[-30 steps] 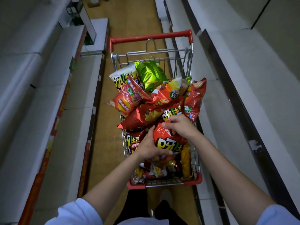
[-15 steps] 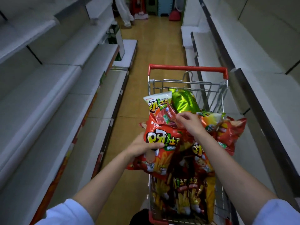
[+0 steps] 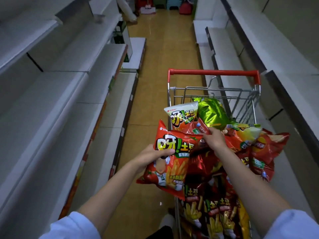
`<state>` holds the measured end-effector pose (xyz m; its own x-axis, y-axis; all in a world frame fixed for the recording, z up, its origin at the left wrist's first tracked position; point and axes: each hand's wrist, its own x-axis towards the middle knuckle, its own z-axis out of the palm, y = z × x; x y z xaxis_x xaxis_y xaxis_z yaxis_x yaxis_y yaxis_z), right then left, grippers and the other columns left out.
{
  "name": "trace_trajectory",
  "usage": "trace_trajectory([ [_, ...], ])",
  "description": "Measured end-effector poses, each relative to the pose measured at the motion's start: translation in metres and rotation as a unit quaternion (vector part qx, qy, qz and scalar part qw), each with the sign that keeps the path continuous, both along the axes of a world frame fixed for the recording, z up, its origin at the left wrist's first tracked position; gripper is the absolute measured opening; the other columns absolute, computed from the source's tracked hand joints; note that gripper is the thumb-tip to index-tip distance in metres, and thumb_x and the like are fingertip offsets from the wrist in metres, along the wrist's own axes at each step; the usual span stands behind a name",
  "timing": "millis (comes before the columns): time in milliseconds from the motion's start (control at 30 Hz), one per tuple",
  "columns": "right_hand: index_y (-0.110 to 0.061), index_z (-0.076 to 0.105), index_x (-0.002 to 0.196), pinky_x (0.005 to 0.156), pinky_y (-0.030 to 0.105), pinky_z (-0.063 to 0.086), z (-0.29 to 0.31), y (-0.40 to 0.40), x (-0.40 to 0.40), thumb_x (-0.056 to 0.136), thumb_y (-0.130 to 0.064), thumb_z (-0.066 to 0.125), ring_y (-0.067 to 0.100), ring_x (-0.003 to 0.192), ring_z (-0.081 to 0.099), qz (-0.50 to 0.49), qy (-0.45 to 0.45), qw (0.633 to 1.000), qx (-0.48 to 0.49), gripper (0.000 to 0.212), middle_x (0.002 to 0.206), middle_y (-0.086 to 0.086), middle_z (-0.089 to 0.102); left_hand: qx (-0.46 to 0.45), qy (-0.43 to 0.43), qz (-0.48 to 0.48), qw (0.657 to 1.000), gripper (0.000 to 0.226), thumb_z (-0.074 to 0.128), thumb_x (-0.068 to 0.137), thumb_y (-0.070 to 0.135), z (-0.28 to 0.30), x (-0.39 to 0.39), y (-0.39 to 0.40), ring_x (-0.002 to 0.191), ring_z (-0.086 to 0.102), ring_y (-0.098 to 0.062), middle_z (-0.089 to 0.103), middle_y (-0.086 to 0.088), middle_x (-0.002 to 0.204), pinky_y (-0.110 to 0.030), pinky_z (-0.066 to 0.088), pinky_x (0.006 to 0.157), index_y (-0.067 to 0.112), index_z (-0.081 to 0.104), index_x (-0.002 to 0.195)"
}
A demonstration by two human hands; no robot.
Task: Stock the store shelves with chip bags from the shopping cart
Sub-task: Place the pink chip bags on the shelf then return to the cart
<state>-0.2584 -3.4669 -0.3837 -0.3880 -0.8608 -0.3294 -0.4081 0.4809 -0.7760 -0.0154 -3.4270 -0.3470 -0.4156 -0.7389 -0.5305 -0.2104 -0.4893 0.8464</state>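
The left hand (image 3: 151,156) grips a red chip bag (image 3: 170,163) by its left edge, thumb across the printed front, and holds it up over the cart's left rim, so that the bag's lower corner hangs out above the floor (image 3: 155,83). The right hand (image 3: 213,139) reaches over the heap and pinches the same bag's upper right corner between curled fingers. The shopping cart (image 3: 214,73) stands in the right half of the aisle, its red handle bar at the far end, its wire basket heaped with more bags: a white-topped bag (image 3: 183,112) and a shiny green bag (image 3: 213,112) at the far side, red ones spilling over the right rim towards the right-hand shelves (image 3: 276,54). That side of the cart sits close to those shelves' lower edge. On the left, a strip of bare floor lies between the cart and the left-hand shelves (image 3: 57,94), whose tiers step outward towards the floor with orange strips along their front edges. Beyond the cart the aisle runs open to its far end, where some small items stand, too blurred to name.
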Motion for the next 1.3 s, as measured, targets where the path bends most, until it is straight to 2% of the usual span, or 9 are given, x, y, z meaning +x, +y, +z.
trace_trajectory([
  [100,-0.014,0.067,0.094,0.083,0.046,0.055,0.008,0.01,-0.013,0.085,-0.009,0.067,0.032,0.089,0.067,-0.074,-0.099,0.991,-0.043,0.01,0.098,0.015,0.071,0.004,0.035,-0.019,0.999,0.04,0.078,0.074,0.031,0.001,-0.016,-0.008,0.089,0.071,-0.02,0.073,-0.007,0.104,-0.03,0.058,0.077,0.017,0.063,0.108],
  [200,-0.013,0.065,0.101,0.068,0.032,0.055,0.025,0.032,-0.033,0.089,-0.011,0.064,0.021,0.077,0.067,-0.144,-0.199,0.966,-0.081,0.011,0.094,0.009,0.071,0.018,0.082,-0.049,0.995,0.05,0.074,0.069,0.032,0.002,-0.044,-0.016,0.087,0.072,-0.017,0.074,-0.001,0.1,-0.025,0.056,0.068,0.015,0.059,0.113],
  [333,-0.016,0.064,0.103,0.056,0.023,0.048,0.039,0.074,-0.061,0.088,-0.015,0.067,0.012,0.065,0.064,-0.203,-0.284,0.931,-0.105,0.015,0.077,-0.004,0.07,0.033,0.109,-0.051,0.992,0.114,0.093,0.037,0.05,0.012,-0.093,-0.02,0.114,0.062,-0.026,0.066,-0.009,0.121,-0.039,0.051,0.094,0.008,0.047,0.132],
  [500,-0.016,0.054,0.11,0.063,0.03,0.053,0.052,0.148,-0.088,0.081,-0.005,0.072,0.018,0.073,0.065,-0.26,-0.322,0.899,-0.142,0.036,0.093,0.005,0.071,0.081,0.161,-0.089,0.98,0.064,0.089,0.049,0.046,0.025,-0.157,-0.001,0.114,0.055,-0.024,0.065,-0.001,0.105,-0.036,0.048,0.085,0.014,0.063,0.098],
  [700,-0.016,0.052,0.108,0.064,0.028,0.053,0.065,0.259,-0.107,0.083,-0.008,0.069,0.018,0.079,0.063,-0.321,-0.309,0.878,-0.177,0.032,0.097,0.006,0.066,0.058,0.153,-0.209,0.964,0.008,0.057,0.092,0.023,0.044,-0.213,0.059,0.077,0.067,-0.013,0.073,0.009,0.07,-0.027,0.054,0.066,0.017,0.062,0.091],
  [833,-0.007,0.066,0.111,0.08,0.028,0.052,0.08,0.344,-0.12,0.08,-0.035,0.065,0.023,0.097,0.065,-0.34,-0.258,0.893,-0.144,0.042,0.108,0.011,0.07,0.03,0.128,-0.331,0.935,0.059,0.085,0.047,0.046,0.049,-0.237,0.103,0.101,0.063,-0.023,0.074,0.002,0.092,-0.036,0.051,0.088,0.017,0.068,0.095],
  [933,-0.009,0.062,0.118,0.086,0.033,0.053,0.09,0.409,-0.118,0.077,-0.045,0.068,0.022,0.097,0.067,-0.328,-0.202,0.919,-0.078,0.055,0.108,0.008,0.07,0.023,0.12,-0.431,0.894,0.095,0.09,0.02,0.059,0.053,-0.247,0.154,0.086,0.071,-0.015,0.075,0.0,0.093,-0.029,0.056,0.075,0.016,0.066,0.101],
  [1067,-0.024,0.054,0.113,0.082,0.03,0.052,0.093,0.475,-0.102,0.093,-0.021,0.06,0.015,0.099,0.063,-0.325,-0.168,0.928,-0.074,0.02,0.113,0.002,0.062,0.032,0.116,-0.505,0.854,0.101,0.092,0.019,0.058,0.061,-0.251,0.223,0.079,0.073,-0.016,0.076,-0.002,0.091,-0.026,0.056,0.066,0.014,0.063,0.106],
  [1300,-0.018,0.054,0.124,0.086,0.037,0.057,0.105,0.58,-0.065,0.091,-0.014,0.063,0.021,0.096,0.069,-0.393,-0.105,0.908,-0.102,0.034,0.115,0.007,0.067,0.024,0.119,-0.552,0.825,0.1,0.092,0.021,0.056,0.085,-0.235,0.327,0.075,0.073,-0.015,0.076,-0.001,0.087,-0.023,0.056,0.059,0.015,0.06,0.107],
])
